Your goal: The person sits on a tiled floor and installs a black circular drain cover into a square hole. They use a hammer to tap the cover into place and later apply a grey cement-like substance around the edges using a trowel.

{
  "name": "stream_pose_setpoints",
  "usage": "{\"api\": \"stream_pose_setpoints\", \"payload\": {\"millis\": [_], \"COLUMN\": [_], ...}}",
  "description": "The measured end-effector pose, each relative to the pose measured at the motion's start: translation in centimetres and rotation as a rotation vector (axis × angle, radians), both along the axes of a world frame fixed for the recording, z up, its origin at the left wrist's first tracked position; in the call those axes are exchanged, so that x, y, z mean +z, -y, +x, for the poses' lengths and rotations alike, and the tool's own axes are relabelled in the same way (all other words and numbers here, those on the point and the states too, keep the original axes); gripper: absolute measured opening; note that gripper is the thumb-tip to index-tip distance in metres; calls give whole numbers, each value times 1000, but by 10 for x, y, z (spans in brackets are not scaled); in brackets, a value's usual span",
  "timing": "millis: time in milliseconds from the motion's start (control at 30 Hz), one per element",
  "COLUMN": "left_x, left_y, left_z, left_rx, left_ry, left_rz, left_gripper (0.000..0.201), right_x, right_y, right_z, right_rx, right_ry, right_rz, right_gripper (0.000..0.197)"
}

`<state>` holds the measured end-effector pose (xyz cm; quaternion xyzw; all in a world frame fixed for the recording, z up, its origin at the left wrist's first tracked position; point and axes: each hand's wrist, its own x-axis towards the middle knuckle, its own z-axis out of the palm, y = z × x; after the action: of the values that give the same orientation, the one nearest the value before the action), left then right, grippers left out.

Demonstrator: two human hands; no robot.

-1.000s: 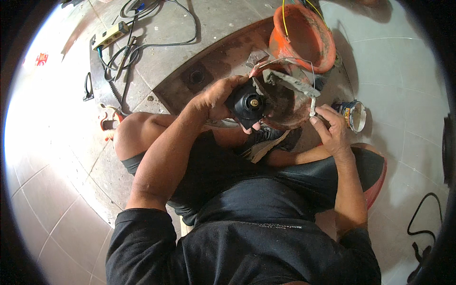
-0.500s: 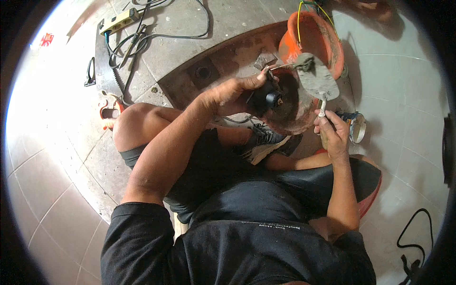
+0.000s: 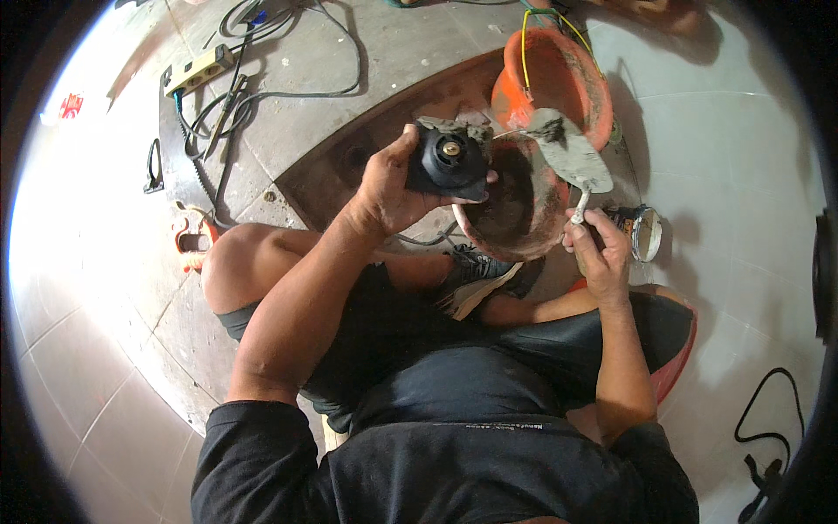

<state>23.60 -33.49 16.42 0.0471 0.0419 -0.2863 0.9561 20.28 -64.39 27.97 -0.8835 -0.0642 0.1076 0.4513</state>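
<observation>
In my left hand (image 3: 384, 188) is a black square fitting (image 3: 447, 179) with a round raised centre and a small brass-coloured piece in it, perhaps a drain part. Grey mortar (image 3: 476, 131) clings along its far edge. My right hand (image 3: 602, 253) grips the handle of a trowel (image 3: 578, 162), its blade coated with mortar and pointing away from me. A darker lump sits near the blade's tip. Beneath, between the two hands, lies a reddish bowl (image 3: 554, 210) with wet grey mix inside. Trowel and fitting appear apart.
Beyond the bowl stands an orange bucket (image 3: 594, 105) with a yellow handle. A recessed trough (image 3: 319, 179) runs leftward. At the left lie a handsaw (image 3: 194, 162), a power strip (image 3: 199, 72) and tangled cables. A tin (image 3: 647, 234) rests beside my right hand.
My left hand has drawn the fitting leftward, away from the trowel, and turned it so its brass-centred face shows more upward. The trowel stays over the bowl's right side, its blade tilted somewhat differently.
</observation>
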Motion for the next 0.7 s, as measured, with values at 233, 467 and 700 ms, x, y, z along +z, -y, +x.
{"api": "stream_pose_setpoints", "payload": {"millis": [233, 467, 700], "left_x": [6, 12, 14], "left_y": [2, 4, 5], "left_z": [0, -3, -5], "left_rx": [45, 23, 37], "left_ry": [-174, -193, -191], "left_rz": [173, 271, 273], "left_gripper": [61, 60, 57], "right_x": [-17, -11, -17], "right_y": [3, -10, -6], "right_z": [1, -1, -4], "right_rx": [113, 159, 204], "right_ry": [116, 151, 181], "right_rz": [-130, -220, -392], "right_gripper": [21, 22, 21]}}
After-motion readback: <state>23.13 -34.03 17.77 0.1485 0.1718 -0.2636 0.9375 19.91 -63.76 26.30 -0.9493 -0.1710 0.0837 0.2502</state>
